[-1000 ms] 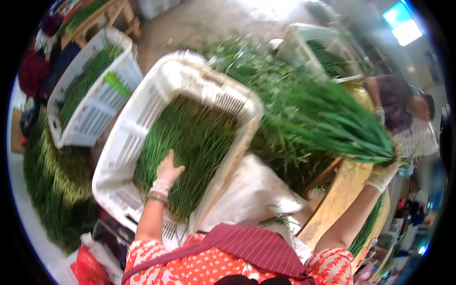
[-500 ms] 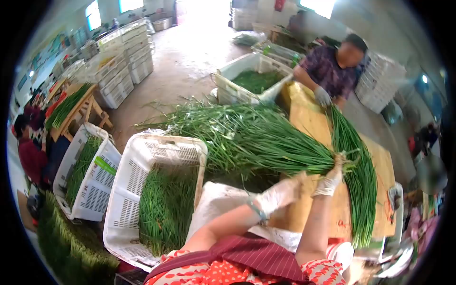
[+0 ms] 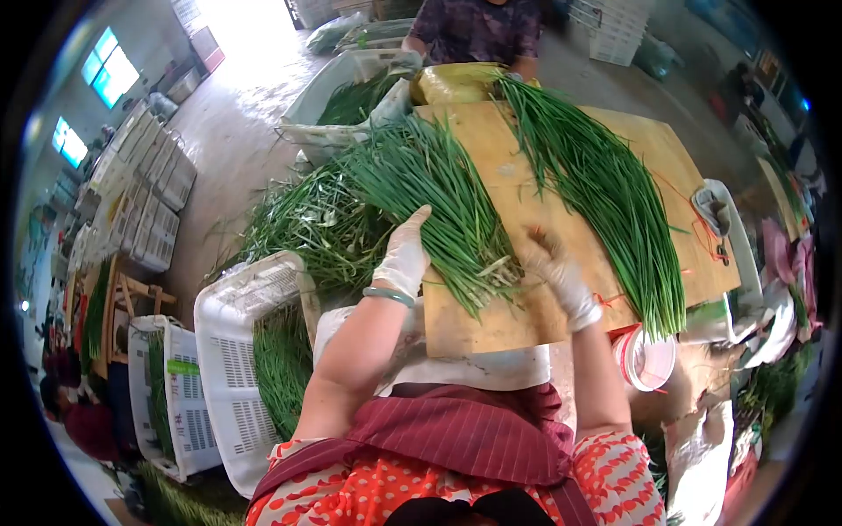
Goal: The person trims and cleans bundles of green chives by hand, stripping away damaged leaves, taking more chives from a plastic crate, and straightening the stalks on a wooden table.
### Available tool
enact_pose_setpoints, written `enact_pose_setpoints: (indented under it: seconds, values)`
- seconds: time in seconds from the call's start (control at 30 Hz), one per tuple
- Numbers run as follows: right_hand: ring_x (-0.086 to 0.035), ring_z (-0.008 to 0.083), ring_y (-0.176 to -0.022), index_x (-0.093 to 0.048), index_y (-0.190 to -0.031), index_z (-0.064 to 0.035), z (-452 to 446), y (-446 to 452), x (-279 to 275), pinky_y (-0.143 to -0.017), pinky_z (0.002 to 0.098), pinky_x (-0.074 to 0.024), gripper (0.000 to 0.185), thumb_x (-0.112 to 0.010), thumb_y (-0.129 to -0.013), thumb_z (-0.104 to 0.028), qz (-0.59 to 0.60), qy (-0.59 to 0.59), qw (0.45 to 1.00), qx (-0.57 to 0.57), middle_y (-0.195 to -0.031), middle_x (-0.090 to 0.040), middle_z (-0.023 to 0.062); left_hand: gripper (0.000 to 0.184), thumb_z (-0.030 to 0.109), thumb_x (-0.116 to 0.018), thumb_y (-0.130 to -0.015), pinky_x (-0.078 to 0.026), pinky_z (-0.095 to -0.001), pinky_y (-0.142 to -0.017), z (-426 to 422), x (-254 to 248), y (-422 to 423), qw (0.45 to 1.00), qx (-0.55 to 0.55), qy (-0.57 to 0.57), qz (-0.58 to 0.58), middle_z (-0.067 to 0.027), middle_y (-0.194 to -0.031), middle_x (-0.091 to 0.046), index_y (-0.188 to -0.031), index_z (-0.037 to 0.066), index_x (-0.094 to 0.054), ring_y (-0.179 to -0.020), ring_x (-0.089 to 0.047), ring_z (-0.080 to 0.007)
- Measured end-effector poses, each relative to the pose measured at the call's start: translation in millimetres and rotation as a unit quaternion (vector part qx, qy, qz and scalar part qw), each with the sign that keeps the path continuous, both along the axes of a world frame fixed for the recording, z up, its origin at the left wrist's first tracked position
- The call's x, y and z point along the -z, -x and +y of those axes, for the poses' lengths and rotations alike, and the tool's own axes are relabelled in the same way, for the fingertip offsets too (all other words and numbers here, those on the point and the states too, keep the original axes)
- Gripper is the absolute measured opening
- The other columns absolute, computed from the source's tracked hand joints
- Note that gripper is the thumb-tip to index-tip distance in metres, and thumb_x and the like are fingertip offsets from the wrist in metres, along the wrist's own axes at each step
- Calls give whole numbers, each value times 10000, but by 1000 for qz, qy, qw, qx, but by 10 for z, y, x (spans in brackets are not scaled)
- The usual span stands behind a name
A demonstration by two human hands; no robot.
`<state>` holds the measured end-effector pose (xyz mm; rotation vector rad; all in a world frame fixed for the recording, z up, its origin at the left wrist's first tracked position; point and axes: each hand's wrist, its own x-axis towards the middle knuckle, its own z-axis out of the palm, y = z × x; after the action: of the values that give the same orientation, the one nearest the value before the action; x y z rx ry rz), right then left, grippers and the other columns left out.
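A bunch of garlic chives (image 3: 438, 202) lies on the wooden board (image 3: 561, 333), pale cut ends towards me. My left hand (image 3: 405, 254), in a whitish glove, grips its left edge; the thumb shows, the other fingers are hidden by the leaves. Just right of the pale ends, my right hand (image 3: 560, 279), also gloved, is held over the board with its fingers apart and nothing in them. A second, longer bunch of garlic chives (image 3: 605, 202) stretches across the board's right side. Loose, tangled chives (image 3: 307, 232) are heaped to the left of the board.
White crates (image 3: 250, 351) with greens stand at left, another crate (image 3: 324, 131) beyond the heap. A co-worker (image 3: 478, 31) is at the board's far side, near a yellow bag (image 3: 460, 83). A white bucket (image 3: 649, 359) sits below the board's right front edge.
The view has turned and tipped down. My right hand has let go of the bunch's pale ends, and the bunch now lies on the board. My left hand has moved onto its left edge.
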<state>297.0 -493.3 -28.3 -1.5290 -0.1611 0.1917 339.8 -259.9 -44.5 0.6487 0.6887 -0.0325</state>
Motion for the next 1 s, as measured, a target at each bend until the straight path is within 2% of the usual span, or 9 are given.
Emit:
enact_pose_setpoints:
  seconds: [0.17, 0.27, 0.4, 0.43, 0.57, 0.63, 0.67, 0.83, 1.0]
  values:
    - [-537, 203, -956, -465, -1246, -47, -76, -1034, -108, -821, 312, -438, 783, -519, -766, -663, 38, 152, 987, -27, -1072, -562, 86, 324, 163, -639, -827, -476, -390, -863, 32, 45, -19, 997, 60, 3, -48, -115, -1073, -602, -1101, 15, -552, -921, -589, -260]
    - [-538, 246, -987, -451, -1267, -47, 308, -1727, 263, -855, 353, -427, 833, -535, -739, -685, 203, 194, 951, -132, -1096, -573, 95, 362, 215, -636, -837, -471, -389, -863, 162, 153, -73, 990, 85, 23, -114, -115, -1100, -603, -1123, 11, -551, -951, -583, -254]
    - [-605, 216, -906, -555, -1163, -18, 1091, -1688, 399, -798, 324, -479, 774, -708, -658, -585, 75, 253, 932, -251, -1102, -606, 135, 355, 279, -523, -903, -321, -468, -1029, 350, 456, -294, 990, 88, 71, -82, -80, -1229, -535, -1201, 85, -513, -1159, -466, -273]
    - [-612, 206, -882, -574, -1135, -16, 1188, -1579, 278, -792, 315, -484, 724, -733, -659, -538, 102, 249, 928, -258, -1060, -623, 125, 378, 295, -469, -918, -275, -437, -1054, 603, 1118, -470, 874, 167, 434, -141, -55, -1284, -486, -1236, 93, -484, -1211, -403, -250]
    - [-604, 187, -887, -558, -1150, -32, 1307, -1403, 393, -793, 306, -487, 646, -783, -668, -399, 80, 207, 925, -308, -1013, -636, 85, 426, 267, -365, -921, -229, -341, -1066, 744, 1246, -461, 549, 240, 795, -94, -14, -1383, -378, -1316, 113, -403, -1280, -308, -199]
    - [-585, 185, -934, -514, -1196, -34, 1276, -1321, 584, -818, 311, -478, 684, -803, -658, -342, 46, 79, 939, -330, -1060, -613, 81, 367, 194, -519, -858, -380, -344, -901, 509, 796, -189, 938, 138, 226, -225, -58, -1178, -499, -1201, 69, -479, -1058, -458, -215]
    - [-576, 186, -952, -483, -1221, -31, 1270, -1255, 527, -826, 313, -476, 718, -814, -647, -308, 36, 67, 946, -315, -1081, -600, 84, 344, 157, -596, -827, -455, -345, -819, 412, 533, -61, 963, 120, 91, -222, -81, -1076, -559, -1143, 47, -517, -947, -533, -223]
    - [-540, 155, -1004, -475, -1206, -52, 1189, -396, -601, -860, 301, -461, 524, -709, -742, -121, -102, 43, 972, -206, -1127, -558, 62, 379, 45, -617, -795, -459, -302, -851, 191, -283, 259, 904, 86, -236, -344, -85, -1091, -575, -1157, 13, -509, -975, -556, -179]
    - [-581, 183, -942, -444, -1204, -3, 1037, -382, -1025, -808, 294, -505, 640, -763, -650, 28, -183, -64, 970, -146, -1077, -587, 92, 638, 20, -677, -758, -424, -278, -921, 23, -1249, 402, 836, 44, -229, -496, -66, -1207, -518, -1306, 9, -351, -1078, -507, -141]
